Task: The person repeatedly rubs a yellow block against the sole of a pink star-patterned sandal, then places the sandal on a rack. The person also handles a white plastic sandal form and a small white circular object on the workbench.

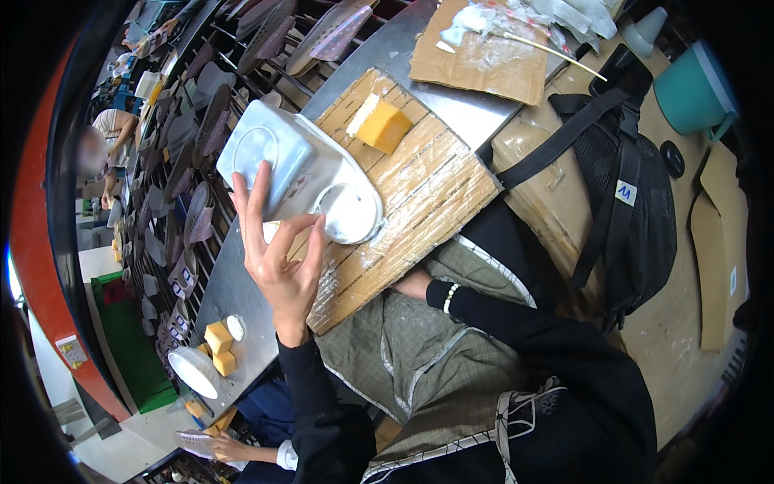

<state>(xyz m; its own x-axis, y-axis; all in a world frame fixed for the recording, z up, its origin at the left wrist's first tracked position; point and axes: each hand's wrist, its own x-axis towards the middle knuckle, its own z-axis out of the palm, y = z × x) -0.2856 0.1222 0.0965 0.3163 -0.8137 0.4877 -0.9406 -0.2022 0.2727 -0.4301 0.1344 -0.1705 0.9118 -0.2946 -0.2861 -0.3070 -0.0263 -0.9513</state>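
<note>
My left hand (284,262) hovers over the near left part of a wooden board (439,189) wrapped in clear film. Its thumb and index fingertips press together at the rim of a round white dish (351,214); whether anything is between them is hidden. The other fingers reach up over a cut-open translucent plastic container (266,153), beside which the dish sits. A yellow sponge block (384,129), white at one end, rests on the board's far part. My right hand (414,284) is at the board's near edge by my lap, its fingers hidden beneath.
Cardboard (484,68) with white smears and a stick (556,55) lies on the metal table. At right are a black bag (637,210) and a teal bucket (695,87). Racks of shoe parts (193,121) stand at left, above sponge blocks (219,337) and a co-worker's hand (230,448).
</note>
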